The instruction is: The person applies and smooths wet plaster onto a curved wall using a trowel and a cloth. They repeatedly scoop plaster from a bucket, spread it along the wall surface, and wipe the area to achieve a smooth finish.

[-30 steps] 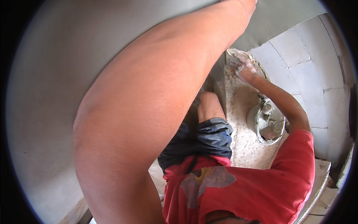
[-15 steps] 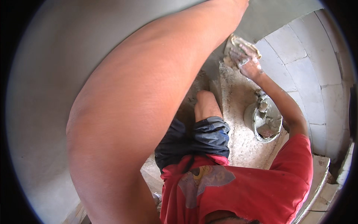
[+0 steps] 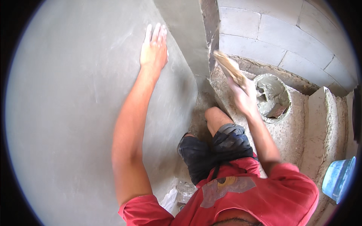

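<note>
My left hand (image 3: 154,48) lies flat on the smooth grey plastered wall (image 3: 75,94), fingers stretched and close together, grey residue on the fingertips. To the right, my right hand (image 3: 243,94) is closed around a flat tan sponge (image 3: 230,68), which is held on edge and tilted. Its upper end is near the lower part of the rough wall corner (image 3: 212,35); I cannot tell whether they touch. Beside that hand stands a mortar-coated bucket (image 3: 274,119) with wet grey mortar and a reddish piece inside.
Pale block masonry (image 3: 260,49) rises behind the bucket. Rough concrete steps (image 3: 320,124) run along the right, where a light-blue plastic bucket (image 3: 336,179) stands. My bent knee (image 3: 218,116) is close to the wall's foot. A whitish scrap (image 3: 169,199) lies low by the wall.
My left arm, which filled much of the view, is now lower with its palm on the wall. My right hand has turned the sponge on edge. The view has shifted, bringing the blue bucket in.
</note>
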A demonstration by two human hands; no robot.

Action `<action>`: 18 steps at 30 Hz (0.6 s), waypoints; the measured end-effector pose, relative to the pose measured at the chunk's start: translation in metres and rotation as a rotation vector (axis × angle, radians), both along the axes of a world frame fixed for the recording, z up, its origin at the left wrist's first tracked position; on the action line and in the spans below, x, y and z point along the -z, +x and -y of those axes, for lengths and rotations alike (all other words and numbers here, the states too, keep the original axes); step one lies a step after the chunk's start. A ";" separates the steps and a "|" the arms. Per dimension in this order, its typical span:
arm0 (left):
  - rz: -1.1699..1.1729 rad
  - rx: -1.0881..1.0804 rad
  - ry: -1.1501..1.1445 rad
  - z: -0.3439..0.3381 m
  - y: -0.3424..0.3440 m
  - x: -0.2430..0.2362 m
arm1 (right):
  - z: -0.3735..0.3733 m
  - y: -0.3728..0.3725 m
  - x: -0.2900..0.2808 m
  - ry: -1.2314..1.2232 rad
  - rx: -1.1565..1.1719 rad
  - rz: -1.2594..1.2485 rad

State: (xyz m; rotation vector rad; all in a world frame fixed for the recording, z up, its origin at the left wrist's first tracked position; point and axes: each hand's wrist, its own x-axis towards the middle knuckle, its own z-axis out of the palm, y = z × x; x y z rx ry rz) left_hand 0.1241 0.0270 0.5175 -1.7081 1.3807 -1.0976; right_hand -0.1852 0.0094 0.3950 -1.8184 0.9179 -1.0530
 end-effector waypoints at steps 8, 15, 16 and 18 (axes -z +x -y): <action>-0.102 -0.147 0.162 -0.009 -0.007 0.123 | -0.048 -0.032 0.092 0.648 0.147 0.447; -0.151 -0.249 0.312 -0.019 -0.013 0.261 | -0.024 -0.018 0.152 0.120 -0.064 0.140; -0.183 -0.244 0.303 -0.025 -0.014 0.278 | -0.018 -0.011 0.163 0.216 -0.063 0.029; -0.214 -0.253 0.314 -0.038 -0.018 0.306 | -0.005 0.009 0.184 -0.140 -0.062 -0.063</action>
